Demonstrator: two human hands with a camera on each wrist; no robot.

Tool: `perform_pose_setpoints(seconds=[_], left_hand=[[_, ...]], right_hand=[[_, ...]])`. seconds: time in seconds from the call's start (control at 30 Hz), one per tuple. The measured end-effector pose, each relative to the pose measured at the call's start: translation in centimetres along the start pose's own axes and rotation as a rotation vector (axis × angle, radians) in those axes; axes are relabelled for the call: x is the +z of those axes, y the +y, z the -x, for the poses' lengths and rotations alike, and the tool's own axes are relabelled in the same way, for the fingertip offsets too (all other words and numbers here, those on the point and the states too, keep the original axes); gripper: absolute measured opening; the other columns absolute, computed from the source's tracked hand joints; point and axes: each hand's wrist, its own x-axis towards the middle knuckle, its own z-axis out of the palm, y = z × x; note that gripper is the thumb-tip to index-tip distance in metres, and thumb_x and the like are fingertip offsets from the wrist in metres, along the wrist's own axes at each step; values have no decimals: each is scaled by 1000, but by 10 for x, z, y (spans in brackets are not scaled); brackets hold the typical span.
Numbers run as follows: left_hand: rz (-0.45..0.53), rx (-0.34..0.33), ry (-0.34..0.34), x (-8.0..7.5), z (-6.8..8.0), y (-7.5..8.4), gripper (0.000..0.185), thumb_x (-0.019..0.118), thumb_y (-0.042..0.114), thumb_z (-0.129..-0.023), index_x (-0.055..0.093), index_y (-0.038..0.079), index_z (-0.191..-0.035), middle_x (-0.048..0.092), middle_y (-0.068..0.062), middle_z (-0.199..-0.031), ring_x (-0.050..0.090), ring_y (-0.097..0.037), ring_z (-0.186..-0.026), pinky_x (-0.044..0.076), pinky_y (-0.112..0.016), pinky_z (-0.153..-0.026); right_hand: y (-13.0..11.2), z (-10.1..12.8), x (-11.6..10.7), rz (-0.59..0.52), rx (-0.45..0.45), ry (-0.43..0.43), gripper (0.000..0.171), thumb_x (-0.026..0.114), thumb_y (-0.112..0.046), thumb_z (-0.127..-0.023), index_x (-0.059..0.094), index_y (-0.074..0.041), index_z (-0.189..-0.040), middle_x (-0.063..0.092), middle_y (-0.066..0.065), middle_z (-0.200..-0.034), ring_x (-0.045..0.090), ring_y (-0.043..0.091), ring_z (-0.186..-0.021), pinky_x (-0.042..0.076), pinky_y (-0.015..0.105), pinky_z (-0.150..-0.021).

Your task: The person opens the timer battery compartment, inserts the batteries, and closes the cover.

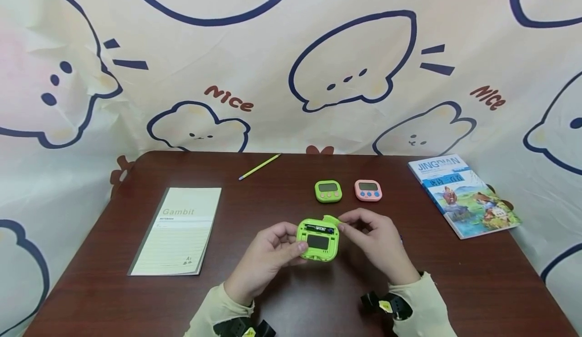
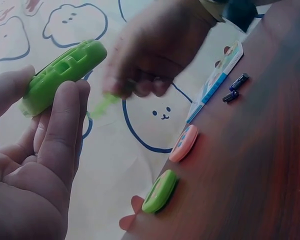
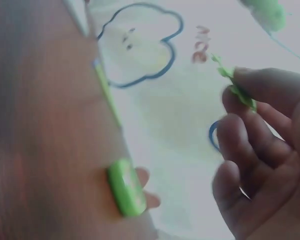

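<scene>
My left hand point(image 1: 273, 256) holds a green digital timer point(image 1: 313, 252) by its edge, back side up in the head view. Its battery compartment is uncovered, with a dark battery point(image 1: 318, 229) lying in the slot. Between thumb and forefinger, my right hand point(image 1: 377, 243) pinches a small green battery cover point(image 3: 244, 97). In the head view that cover overlaps the timer's upper right corner; in both wrist views it shows apart from the timer. The left wrist view shows the timer's side point(image 2: 60, 75) with the left fingers along it.
Beyond the hands lie another green timer point(image 1: 328, 191) and a pink timer point(image 1: 368, 190). Two small batteries point(image 2: 238, 81) rest on the table near the picture book point(image 1: 464, 195). At left is a notebook point(image 1: 177, 231); a pencil point(image 1: 260, 167) lies by the back edge.
</scene>
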Motion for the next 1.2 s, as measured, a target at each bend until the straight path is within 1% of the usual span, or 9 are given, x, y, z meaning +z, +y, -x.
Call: perform_pose_setpoints(seconds=[0.13,0.23,0.37,0.43,0.63,0.8,0.97,1.07,1.2], left_hand=[[-7,-6,-11,1,0,-2,37,68,6,-95,51,-20,-114,66,-10,-100,69,-11,-86,60,-29,-78],[-16,2,-34,2,0,-4,35,68,5,-95,51,-20,-112,66,-10,-99,69,-11,-85,60,-28,-77],[-31,1,-68,4,1,-6,38,67,4,-95,49,-24,-114,66,-6,-96,69,-10,-83,60,-29,-77],[-37,-8,-77,5,1,-6,39,68,4,-95,48,-24,-114,65,-6,-95,69,-10,-83,61,-31,-77],[-40,-14,-96,6,0,-6,38,67,3,-94,49,-23,-115,65,-8,-98,69,-9,-84,61,-32,-78],[-41,-9,-104,7,0,-6,37,67,3,-94,50,-22,-116,65,-10,-100,69,-9,-84,61,-33,-78],[-59,-12,-90,6,0,-5,34,67,3,-95,52,-20,-115,65,-8,-99,69,-9,-84,61,-34,-78],[-67,-9,-81,6,0,-5,35,67,3,-95,52,-20,-115,64,-8,-98,69,-9,-83,61,-32,-77],[-64,8,-72,6,-1,-6,34,67,3,-95,52,-21,-114,65,-7,-97,69,-9,-83,61,-31,-76]], right_hand=[[-14,5,-4,-70,-11,69,10,80,-19,-88,77,-22,-97,72,-8,-87,60,16,-73,51,27,-58],[-23,9,-7,-111,-18,86,11,80,-18,-87,77,-19,-99,73,-6,-88,61,17,-74,51,28,-58],[-34,14,-9,-160,-24,75,13,80,-14,-87,78,-15,-100,74,-4,-90,62,18,-74,52,28,-59],[-38,16,-9,-179,-36,62,13,80,-12,-86,78,-16,-98,74,-3,-91,63,18,-76,53,27,-60],[-44,18,-5,-227,-114,33,11,81,-7,-84,79,-11,-95,72,-1,-89,65,18,-82,55,27,-66],[-40,15,1,-203,-131,28,11,81,-9,-85,79,-16,-92,68,-2,-86,60,16,-77,49,27,-59],[-37,14,3,-148,-133,15,13,82,-13,-85,77,-23,-90,65,-6,-88,61,14,-81,52,26,-63],[-37,15,3,-139,-153,-6,14,82,-13,-85,76,-25,-90,63,-6,-88,61,14,-83,53,27,-65],[-37,15,2,-138,-200,-25,15,81,-11,-85,76,-23,-93,63,-5,-93,61,15,-85,55,28,-69]])
